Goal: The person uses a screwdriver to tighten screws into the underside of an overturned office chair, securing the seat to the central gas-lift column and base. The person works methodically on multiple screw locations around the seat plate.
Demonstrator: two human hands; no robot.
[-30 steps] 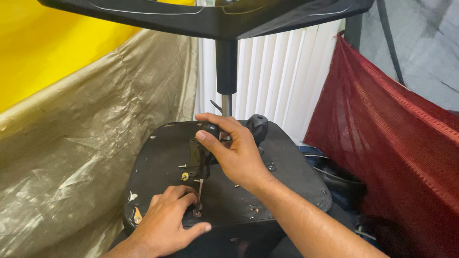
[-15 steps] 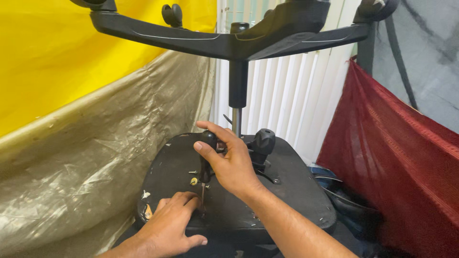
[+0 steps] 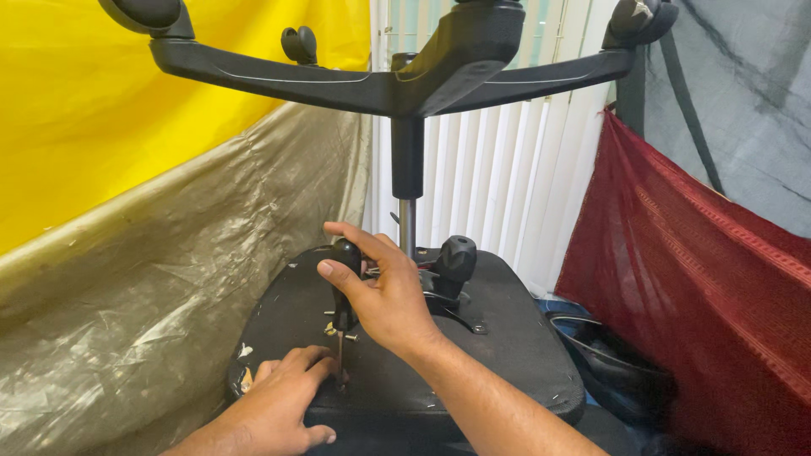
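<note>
Right hand is gripping a black-handled screwdriver upright on the flipped chair seat; left hand lies open, fingers steadying its tip.

Head camera looks down, close over an upturned chair.

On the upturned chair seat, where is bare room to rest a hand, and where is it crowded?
Free: the seat underside right of the right hand, out to its right edge. Crowded: around the screwdriver, left hand and knob by the column.
</note>
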